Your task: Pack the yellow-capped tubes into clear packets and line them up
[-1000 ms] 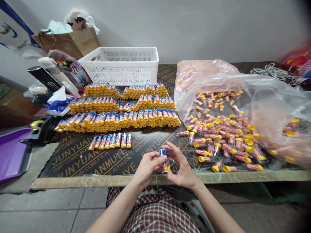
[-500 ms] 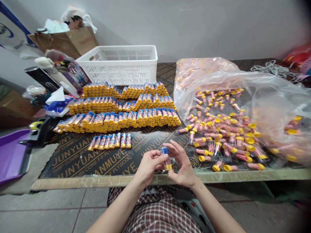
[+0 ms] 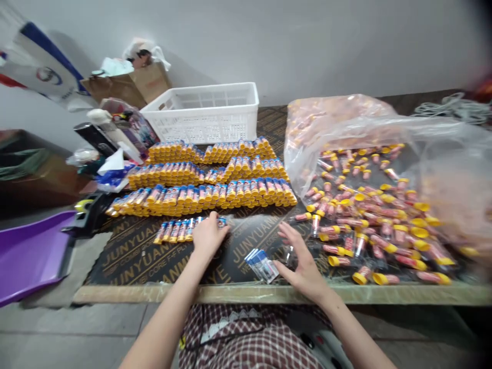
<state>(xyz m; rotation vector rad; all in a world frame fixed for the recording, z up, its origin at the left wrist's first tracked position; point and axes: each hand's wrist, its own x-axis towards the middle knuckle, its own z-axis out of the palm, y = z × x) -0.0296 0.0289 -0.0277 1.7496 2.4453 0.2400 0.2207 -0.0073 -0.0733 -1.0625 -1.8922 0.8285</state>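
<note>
From my remote feed, a purple plastic sheet [image 3: 31, 253] lies at far left beside the counter [image 3: 246, 293], a dark plywood board whose repeated gold print reads "JUNYUAN" and, in part, "CORE F-F PLY". Behind it a brown paper bag [image 3: 138, 84] leans on the pale grey wall, next to a white slatted basket [image 3: 207, 115]. In front of the basket I see three long rows of finished tubes [image 3: 200, 174] with blue labels and yellow caps; their label print is too small to read. A short row of tubes [image 3: 179, 230] lies nearer the edge, and the left hand [image 3: 207, 236] rests palm-down on that row's right end, fingers curled over the last tube, which shows only as a blue tip. Just right of centre a small stack of blue-edged labels [image 3: 261, 264] lies on the board. The right hand [image 3: 302, 259] hovers beside it, fingers spread, holding nothing I can make out. At right, loose pink tubes with yellow caps [image 3: 365, 225] spill from a clear plastic bag [image 3: 384, 133]. Grey floor tiles and a checked garment fill the foreground.
</note>
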